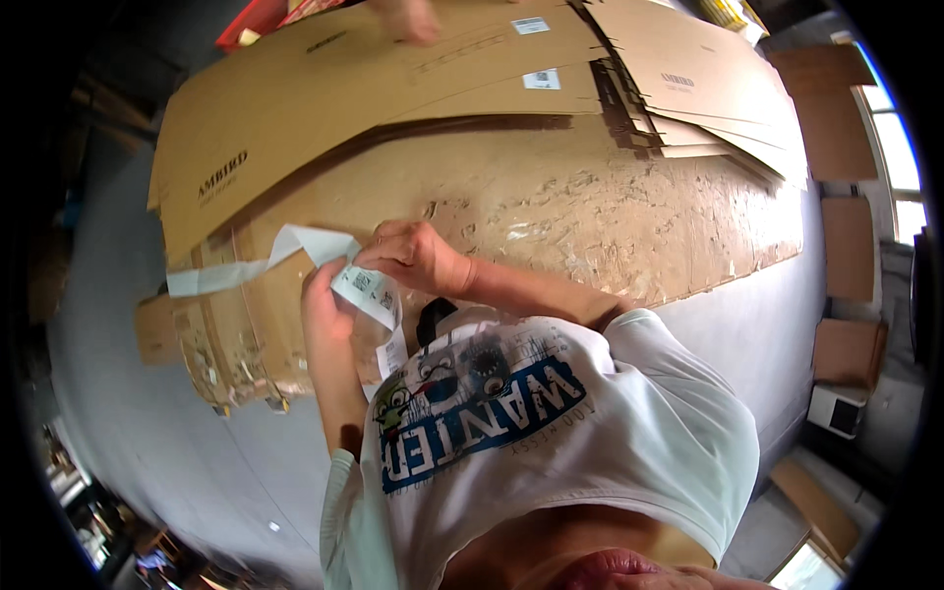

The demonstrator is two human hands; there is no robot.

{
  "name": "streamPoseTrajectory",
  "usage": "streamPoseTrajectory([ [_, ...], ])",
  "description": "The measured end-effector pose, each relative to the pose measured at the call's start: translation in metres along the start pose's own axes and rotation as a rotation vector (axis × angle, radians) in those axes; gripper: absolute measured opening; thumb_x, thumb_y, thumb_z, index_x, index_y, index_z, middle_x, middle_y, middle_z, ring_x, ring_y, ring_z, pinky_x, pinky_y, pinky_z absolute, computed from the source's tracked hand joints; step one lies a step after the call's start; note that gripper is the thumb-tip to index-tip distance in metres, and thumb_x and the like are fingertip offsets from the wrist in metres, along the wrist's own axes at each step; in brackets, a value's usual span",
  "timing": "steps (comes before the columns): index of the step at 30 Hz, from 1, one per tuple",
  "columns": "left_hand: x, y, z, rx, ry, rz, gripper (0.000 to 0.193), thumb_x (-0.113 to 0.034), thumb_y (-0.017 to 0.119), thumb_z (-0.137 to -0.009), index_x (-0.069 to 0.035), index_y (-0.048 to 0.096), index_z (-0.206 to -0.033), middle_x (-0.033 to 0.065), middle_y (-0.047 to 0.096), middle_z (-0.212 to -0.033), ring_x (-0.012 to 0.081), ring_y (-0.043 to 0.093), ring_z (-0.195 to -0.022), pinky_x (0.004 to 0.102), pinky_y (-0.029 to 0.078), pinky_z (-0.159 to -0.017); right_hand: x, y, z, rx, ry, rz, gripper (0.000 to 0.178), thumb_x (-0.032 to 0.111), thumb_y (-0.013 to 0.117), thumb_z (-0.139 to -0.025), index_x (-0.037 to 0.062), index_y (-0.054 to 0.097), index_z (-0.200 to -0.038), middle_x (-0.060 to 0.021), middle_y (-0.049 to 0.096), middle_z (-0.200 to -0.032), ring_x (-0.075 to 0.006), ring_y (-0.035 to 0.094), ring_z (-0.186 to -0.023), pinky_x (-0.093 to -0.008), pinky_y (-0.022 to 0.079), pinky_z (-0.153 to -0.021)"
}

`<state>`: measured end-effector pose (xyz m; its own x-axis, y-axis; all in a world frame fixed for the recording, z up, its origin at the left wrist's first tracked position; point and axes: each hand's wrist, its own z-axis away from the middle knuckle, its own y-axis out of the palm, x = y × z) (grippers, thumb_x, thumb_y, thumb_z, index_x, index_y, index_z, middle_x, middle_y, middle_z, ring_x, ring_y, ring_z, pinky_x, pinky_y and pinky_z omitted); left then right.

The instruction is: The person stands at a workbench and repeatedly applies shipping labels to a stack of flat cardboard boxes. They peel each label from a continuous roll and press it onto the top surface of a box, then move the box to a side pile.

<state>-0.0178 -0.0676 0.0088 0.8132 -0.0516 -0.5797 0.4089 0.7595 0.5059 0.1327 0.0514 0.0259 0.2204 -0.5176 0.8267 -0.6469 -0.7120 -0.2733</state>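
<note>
Okay, from here the label strip sits on the wearer's side of the cardboard stack, near its left end. Its long axis runs leftward as a loose tail below that end; the printed part bends away from the stack toward the shirt. Left hand looks nearer the tail, right hand nearer the stack. Both pinched on the strip, fingertips close together; the exact gap can't be told.

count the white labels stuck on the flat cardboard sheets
2: an upper label near the picture's top, and a lower label just below it. More may be hidden between sheets.
</note>
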Motion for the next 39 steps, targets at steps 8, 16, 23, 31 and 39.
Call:
streamPoseTrajectory([
  [8,-0.009,0.022,-0.025,-0.145,0.106,-0.029,0.027,-0.010,0.057,-0.082,0.003,0.055,-0.106,0.0131,0.063,-0.098,0.0267,0.063,-0.089,0.0390,0.052,-0.077,-0.012,-0.171,-0.040,-0.436,0.518,-0.562,0.018,0.012,0.062,-0.087,0.0009,0.060,-0.101,-0.0052,0.062,-0.096,-0.0142,0.059,-0.086,-0.0248,0.048,-0.077],
  [16,0.001,0.018,-0.040,-0.158,0.079,-0.129,0.026,-0.010,0.059,-0.082,0.002,0.057,-0.104,0.0113,0.063,-0.098,0.0244,0.063,-0.089,0.0364,0.052,-0.076,-0.137,-0.327,-0.091,-0.390,0.697,0.690,0.027,0.019,0.066,-0.076,-0.0011,0.062,-0.094,-0.0204,0.064,-0.083,-0.0304,0.064,-0.079,-0.0418,0.049,-0.067],
  [23,0.005,0.024,-0.046,-0.177,0.076,-0.181,0.025,-0.011,0.060,-0.082,0.002,0.057,-0.103,0.0110,0.063,-0.097,0.0239,0.063,-0.088,0.0358,0.052,-0.075,-0.149,-0.327,-0.101,-0.362,0.895,0.474,0.025,0.019,0.067,-0.073,-0.0001,0.065,-0.089,-0.0171,0.064,-0.067,-0.0287,0.063,-0.058,-0.0392,0.050,-0.057],
  [31,0.007,0.031,-0.046,-0.174,0.051,-0.179,0.026,-0.011,0.059,-0.083,0.001,0.057,-0.105,0.0113,0.063,-0.097,0.0243,0.063,-0.088,0.0368,0.052,-0.076,-0.184,-0.333,-0.101,-0.311,0.808,0.802,0.030,0.026,0.067,-0.069,0.0040,0.066,-0.090,-0.0178,0.066,-0.078,-0.0312,0.065,-0.074,-0.0400,0.051,-0.070],
  [39,0.008,0.023,-0.044,-0.159,0.097,-0.191,0.028,-0.010,0.059,-0.082,0.002,0.056,-0.107,0.0118,0.062,-0.099,0.0240,0.062,-0.089,0.0364,0.051,-0.077,-0.164,-0.315,-0.110,-0.088,0.855,1.145,0.047,0.030,0.066,-0.073,0.0038,0.057,-0.110,-0.0189,0.063,-0.098,-0.0319,0.061,-0.095,-0.0430,0.048,-0.081],
])
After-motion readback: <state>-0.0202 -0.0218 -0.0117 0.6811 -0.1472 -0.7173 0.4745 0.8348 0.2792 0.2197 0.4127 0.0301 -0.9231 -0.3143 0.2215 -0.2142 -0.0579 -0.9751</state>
